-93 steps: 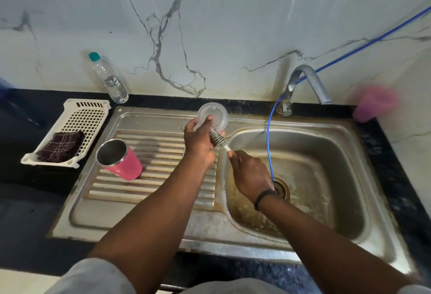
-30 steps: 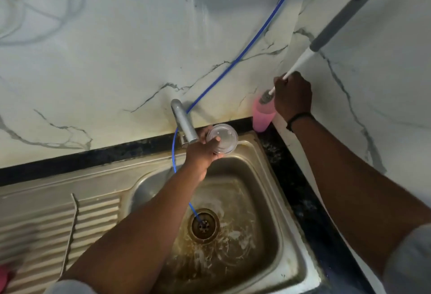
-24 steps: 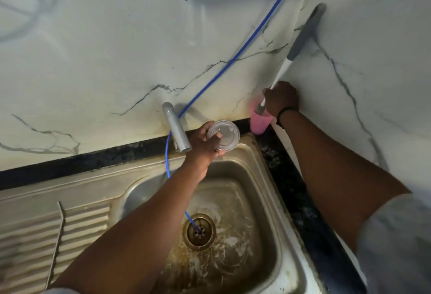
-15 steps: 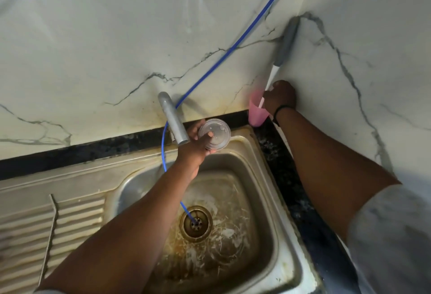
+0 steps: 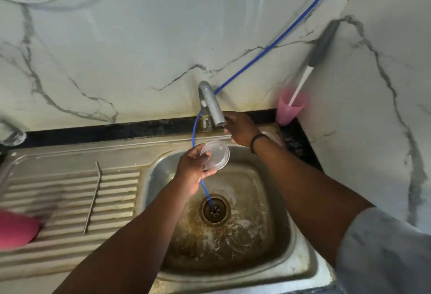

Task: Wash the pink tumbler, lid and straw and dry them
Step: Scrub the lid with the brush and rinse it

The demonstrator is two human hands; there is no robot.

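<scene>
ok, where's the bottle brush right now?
Head view, far right: the bottle brush stands head-down in the pink cup in the counter's back corner, its handle leaning on the wall, right of the tap.

Stainless steel sink (image 5: 300,242) with stained basin and round drain (image 5: 214,210); ribbed drainboard (image 5: 70,200) to its left. Grey tap (image 5: 211,104) at the back rim. Blue hose (image 5: 275,43) runs down the marble wall (image 5: 140,37) into the drain. Pink cup (image 5: 288,109) in the corner on the dark desk (image 5: 93,130) holds a long-handled brush (image 5: 310,65) leaning against the wall.
</scene>
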